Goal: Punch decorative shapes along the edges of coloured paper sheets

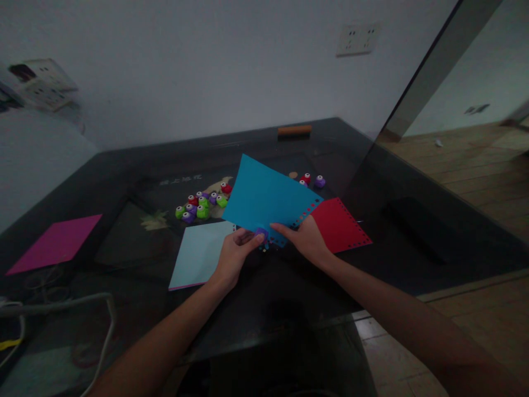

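Observation:
My left hand [237,251] is closed around a small purple craft punch [261,234], its thumb on top. The punch sits at the near edge of a blue sheet of paper [270,193]. With thumb above and fingers beneath, my right hand [308,240] grips that sheet, which is tilted above the table. A row of punched holes runs along its right edge. Small paper bits [264,249] lie below the punch. Partly under the blue sheet and my right hand is a red sheet [341,226] with holes along its edge. Near my left hand lies a pale blue stack of paper [200,256].
Several green, red and purple punches with eyes [202,212] cluster behind the pale stack; a few more [319,181] stand right of the blue sheet. A magenta sheet [55,242] lies far left. A brown roll [294,131] rests at the dark table's [289,298] back edge.

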Available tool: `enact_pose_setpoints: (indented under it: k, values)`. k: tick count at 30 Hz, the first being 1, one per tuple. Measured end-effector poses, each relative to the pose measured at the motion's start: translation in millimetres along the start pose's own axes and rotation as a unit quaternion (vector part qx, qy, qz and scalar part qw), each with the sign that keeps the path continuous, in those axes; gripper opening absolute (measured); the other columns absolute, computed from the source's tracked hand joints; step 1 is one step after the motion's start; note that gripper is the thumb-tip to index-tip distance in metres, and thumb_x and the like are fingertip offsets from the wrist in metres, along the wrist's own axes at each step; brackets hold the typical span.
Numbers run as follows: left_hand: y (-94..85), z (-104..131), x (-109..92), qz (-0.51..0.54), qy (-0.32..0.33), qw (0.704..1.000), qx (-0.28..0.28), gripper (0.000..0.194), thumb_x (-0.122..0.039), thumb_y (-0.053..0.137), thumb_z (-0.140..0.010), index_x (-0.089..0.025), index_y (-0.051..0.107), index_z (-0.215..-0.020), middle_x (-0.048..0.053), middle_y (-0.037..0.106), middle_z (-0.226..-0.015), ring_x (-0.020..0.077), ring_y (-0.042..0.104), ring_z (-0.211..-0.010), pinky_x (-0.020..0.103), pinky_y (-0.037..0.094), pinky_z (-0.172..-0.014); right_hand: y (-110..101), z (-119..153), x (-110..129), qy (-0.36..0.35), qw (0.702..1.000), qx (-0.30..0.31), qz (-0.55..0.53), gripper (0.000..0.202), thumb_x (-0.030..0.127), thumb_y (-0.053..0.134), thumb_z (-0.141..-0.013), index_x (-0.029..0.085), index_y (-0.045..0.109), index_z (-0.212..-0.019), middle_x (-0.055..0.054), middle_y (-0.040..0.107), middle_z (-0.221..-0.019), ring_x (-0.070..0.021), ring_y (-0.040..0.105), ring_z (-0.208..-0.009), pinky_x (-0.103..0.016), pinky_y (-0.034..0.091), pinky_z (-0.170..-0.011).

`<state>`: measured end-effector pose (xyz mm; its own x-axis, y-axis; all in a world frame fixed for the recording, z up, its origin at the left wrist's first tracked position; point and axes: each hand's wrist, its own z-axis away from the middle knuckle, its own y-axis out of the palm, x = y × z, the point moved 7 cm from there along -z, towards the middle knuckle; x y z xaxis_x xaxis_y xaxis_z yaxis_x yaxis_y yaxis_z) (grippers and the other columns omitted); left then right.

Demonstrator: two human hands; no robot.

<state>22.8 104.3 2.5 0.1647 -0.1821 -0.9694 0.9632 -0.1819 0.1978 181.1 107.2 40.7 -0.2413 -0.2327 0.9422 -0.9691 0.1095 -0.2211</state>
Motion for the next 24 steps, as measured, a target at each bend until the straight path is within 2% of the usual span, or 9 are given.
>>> enact_pose_setpoints:
  k: [6, 12, 17, 24]
  values:
    - [-1.5, 0.1, -3.8, -0.026, 0.015, 0.999, -0.015, 0.023, -0.033, 0.078, -0.065, -0.016, 0.07, -0.077, 0.004, 0.074, -0.083, 0.0206, 0.066, -0.08, 0.028, 0.048, -0.072, -0.5, 0.9, 1.9, -0.007, 1.0, -0.004, -0.005, 0.015, 0.029, 0.07, -0.074, 0.021, 0.07, -0.088, -0.006, 0.072, -0.097, -0.0219, 0.068, -0.089, -0.035, 0.053, -0.083]
    - [-3.5, -1.5, -4.3, -0.054, 0.024, 0.998, -0.027, 0.022, -0.033, 0.078, -0.064, -0.015, 0.068, -0.07, 0.002, 0.072, -0.074, 0.0181, 0.064, -0.072, 0.028, 0.048, -0.07, -0.9, 1.1, 0.7, -0.011, 1.0, -0.018, -0.01, 0.021, 0.03, 0.07, -0.074, 0.02, 0.07, -0.091, -0.006, 0.073, -0.095, -0.022, 0.068, -0.087, -0.035, 0.053, -0.081]
    - [-2.8, -3.1, -2.7, -0.051, 0.032, 0.998, -0.02, 0.023, -0.034, 0.076, -0.067, -0.014, 0.069, -0.075, 0.003, 0.073, -0.079, 0.0174, 0.064, -0.074, 0.028, 0.048, -0.073, -0.4, 1.0, -1.1, -0.023, 1.0, -0.019, -0.008, 0.016, 0.03, 0.07, -0.074, 0.021, 0.071, -0.087, -0.004, 0.074, -0.089, -0.0227, 0.067, -0.092, -0.035, 0.052, -0.086]
    - [-2.7, -6.6, 0.0, -0.055, 0.035, 0.998, -0.017, 0.026, -0.035, 0.076, -0.067, -0.014, 0.07, -0.081, 0.007, 0.074, -0.088, 0.0219, 0.066, -0.084, 0.031, 0.049, -0.076, 0.7, -1.4, -7.1, -0.021, 1.0, -0.013, 0.002, 0.018, 0.029, 0.069, -0.074, 0.021, 0.071, -0.091, -0.006, 0.072, -0.099, -0.0217, 0.067, -0.09, -0.036, 0.051, -0.087]
